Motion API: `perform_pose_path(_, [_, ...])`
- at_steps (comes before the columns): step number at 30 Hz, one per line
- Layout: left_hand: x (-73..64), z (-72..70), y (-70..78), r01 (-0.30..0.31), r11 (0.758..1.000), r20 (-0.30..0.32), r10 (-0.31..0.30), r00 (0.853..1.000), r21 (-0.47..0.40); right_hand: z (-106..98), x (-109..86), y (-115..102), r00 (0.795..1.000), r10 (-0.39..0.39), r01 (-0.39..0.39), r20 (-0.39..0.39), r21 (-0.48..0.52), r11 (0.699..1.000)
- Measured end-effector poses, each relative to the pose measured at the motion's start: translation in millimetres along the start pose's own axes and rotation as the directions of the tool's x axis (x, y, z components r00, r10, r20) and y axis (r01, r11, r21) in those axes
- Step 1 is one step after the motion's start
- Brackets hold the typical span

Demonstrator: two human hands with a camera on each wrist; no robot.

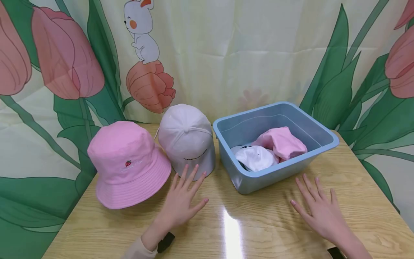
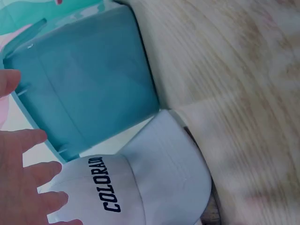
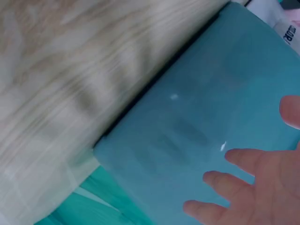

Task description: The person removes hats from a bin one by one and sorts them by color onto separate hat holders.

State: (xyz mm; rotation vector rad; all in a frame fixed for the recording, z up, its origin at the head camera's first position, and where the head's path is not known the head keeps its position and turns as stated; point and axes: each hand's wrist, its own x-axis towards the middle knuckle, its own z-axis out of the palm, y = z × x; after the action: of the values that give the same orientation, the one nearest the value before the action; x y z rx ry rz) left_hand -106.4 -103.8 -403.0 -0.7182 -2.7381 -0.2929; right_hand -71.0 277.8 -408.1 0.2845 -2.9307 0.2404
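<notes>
My left hand (image 1: 179,205), fingers straight and spread, is in front of a white baseball cap (image 1: 185,129). Its fingertips overlap the brim in the head view; whether they touch it I cannot tell. Dark "COLORADO" lettering marks the cap (image 2: 122,187) in the left wrist view. Left of it sits a pink bucket hat (image 1: 123,154) with a small strawberry. My right hand (image 1: 325,212), also spread and holding nothing, is by the front right side of a blue plastic bin (image 1: 268,181). Inside lie a crumpled pink cloth item (image 1: 286,142) and a white one (image 1: 257,158) with a dark mark.
Everything stands on a wooden table (image 1: 258,226) with light glare near the front middle. Behind it hangs a curtain (image 1: 265,54) printed with tulips and a white rabbit. The bin stands right of the cap, close to the table's back edge.
</notes>
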Motion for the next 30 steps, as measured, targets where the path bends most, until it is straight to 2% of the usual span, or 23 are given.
perform_pose_path(8, [7.1,-9.7,-1.6,-0.025,1.0,-0.014,0.025,1.0,0.003,-13.6,5.5,5.5,0.999,-0.013,0.013,-0.035,0.004,1.0])
perform_pose_path(14, [18.3,-21.0,-0.9,-0.08,0.997,-0.064,0.079,0.995,-0.005,-27.6,11.4,11.6,0.994,-0.009,0.012,-0.107,0.025,1.0])
perform_pose_path(19, [30.9,-30.9,0.8,-0.125,0.992,-0.119,0.12,0.986,-0.029,-44.3,22.6,19.1,0.982,0.043,-0.028,-0.186,0.081,0.996])
perform_pose_path(25, [46.7,-41.3,9.3,-0.158,0.981,-0.19,0.134,0.972,-0.114,-61.2,43.4,31.8,0.948,0.042,0.004,-0.314,0.143,0.99])
perform_pose_path(27, [52.8,-43.7,13.2,-0.181,0.974,-0.206,0.15,0.967,-0.136,-66.1,52.1,35.4,0.944,0.032,0.011,-0.328,0.129,0.992])
perform_pose_path(30, [63.8,-48.1,18.6,-0.227,0.96,-0.234,0.186,0.954,-0.163,-72.1,66.5,38.9,0.953,0.018,0.014,-0.301,0.104,0.994])
